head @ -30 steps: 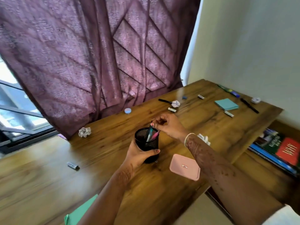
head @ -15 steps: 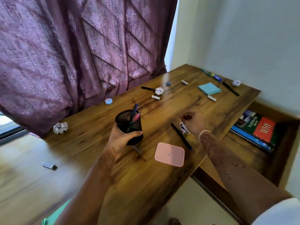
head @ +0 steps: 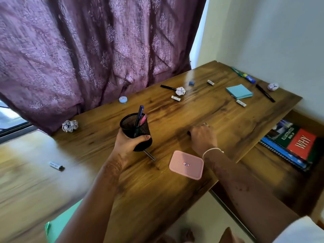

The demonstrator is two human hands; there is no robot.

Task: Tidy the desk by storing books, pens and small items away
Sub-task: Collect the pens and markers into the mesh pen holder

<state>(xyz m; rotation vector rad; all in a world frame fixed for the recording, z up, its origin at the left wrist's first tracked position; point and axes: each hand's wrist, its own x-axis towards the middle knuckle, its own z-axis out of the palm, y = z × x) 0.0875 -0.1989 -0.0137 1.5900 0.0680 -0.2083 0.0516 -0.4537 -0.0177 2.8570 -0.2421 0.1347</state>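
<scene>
Fingers of the left hand [head: 126, 146] wrap the mesh cup [head: 142, 131], pens [head: 140, 113] poking above. Right hand [head: 203, 138] curled downward, grasp hidden.

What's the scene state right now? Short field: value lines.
left hand: grips mesh pen cup, slightly tilted
cup contents: blue pen, pink pen
right hand: on the desk, fingers curled; what it holds is hidden
loose on desk: pink case, teal sticky notes, black marker, paper ball
lower shelf: books

A purple patterned curtain [head: 87, 50] covers most of a window [head: 7, 114] at the left; a pale wall [head: 263, 32] stands right, light floor [head: 201, 209] below.
</scene>
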